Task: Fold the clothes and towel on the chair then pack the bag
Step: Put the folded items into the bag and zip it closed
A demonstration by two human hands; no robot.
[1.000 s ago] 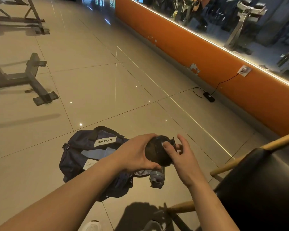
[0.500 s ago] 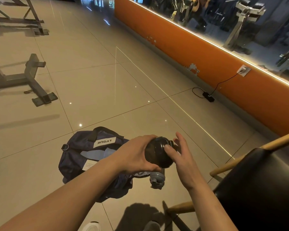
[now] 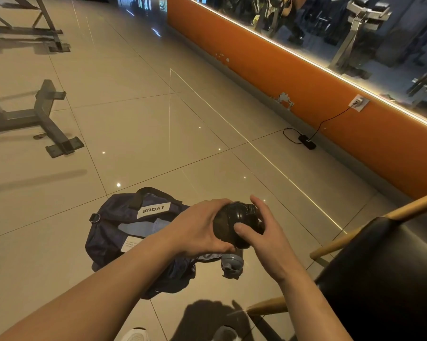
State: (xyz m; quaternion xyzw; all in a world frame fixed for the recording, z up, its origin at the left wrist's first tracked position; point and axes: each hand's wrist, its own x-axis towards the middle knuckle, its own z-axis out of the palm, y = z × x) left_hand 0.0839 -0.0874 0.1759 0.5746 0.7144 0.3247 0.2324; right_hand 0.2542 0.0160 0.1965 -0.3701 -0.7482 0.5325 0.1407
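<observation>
A navy duffel bag [image 3: 114, 217] with a white label lies open on the floor tiles, and light blue fabric [image 3: 141, 227] shows inside it. Above its right end I hold a dark round bottle [image 3: 229, 217] on its side. My left hand [image 3: 197, 227] grips the bottle's body from the left. My right hand [image 3: 266, 237] wraps its far end, thumb pressed on the near face and fingers curled over the top. A grey bottle [image 3: 232, 263] lies on the floor just below the dark one, against the bag's edge. The black chair seat [image 3: 392, 279] at the lower right shows no clothes.
The chair's wooden frame [image 3: 330, 249] juts toward the bag. An orange wall [image 3: 306, 77] with a mirror above runs along the right, with a socket [image 3: 359, 102] and a black charger [image 3: 307, 142] on the floor. Metal gym bench legs [image 3: 50, 119] stand at the far left. My shoe [image 3: 136, 335] is at the bottom edge.
My right hand has shifted its grip on the dark bottle's end, the thumb sliding across the near face. The left hand and the bag have stayed put.
</observation>
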